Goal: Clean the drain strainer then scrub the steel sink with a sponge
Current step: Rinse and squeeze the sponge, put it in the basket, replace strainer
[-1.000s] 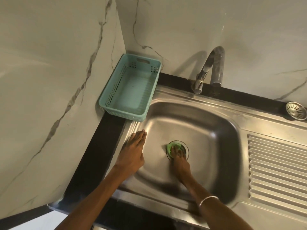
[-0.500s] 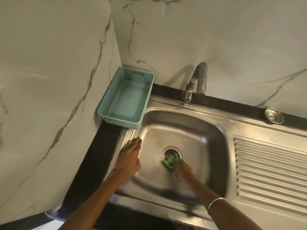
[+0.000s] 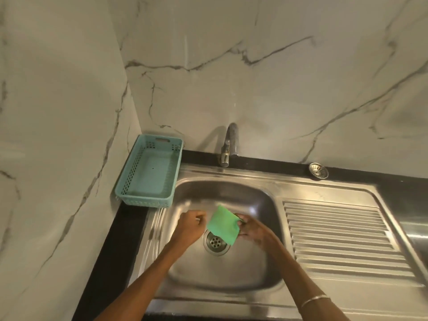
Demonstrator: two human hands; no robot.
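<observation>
Holding the green sponge [image 3: 223, 226] above the steel sink [image 3: 231, 274] basin, just over the drain [image 3: 215, 242]: right hand [image 3: 254, 230] pinching its right edge with curled fingers, left hand [image 3: 190, 225] beside its left edge, fingers curled, contact unclear. Drain strainer [image 3: 318, 170] lying at the sink's back rim.

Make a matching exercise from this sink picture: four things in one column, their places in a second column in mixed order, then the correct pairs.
Things
1. green sponge
2. loose strainer
3. teal basket
4. tap

Places
A. in the corner, left of the basin
B. on the black ledge, far right
C. held above the drain
D. behind the basin, at the back wall

Pairs: 1-C, 2-B, 3-A, 4-D

The right hand pinches the sponge; the left hand is beside it with curled fingers.
</observation>
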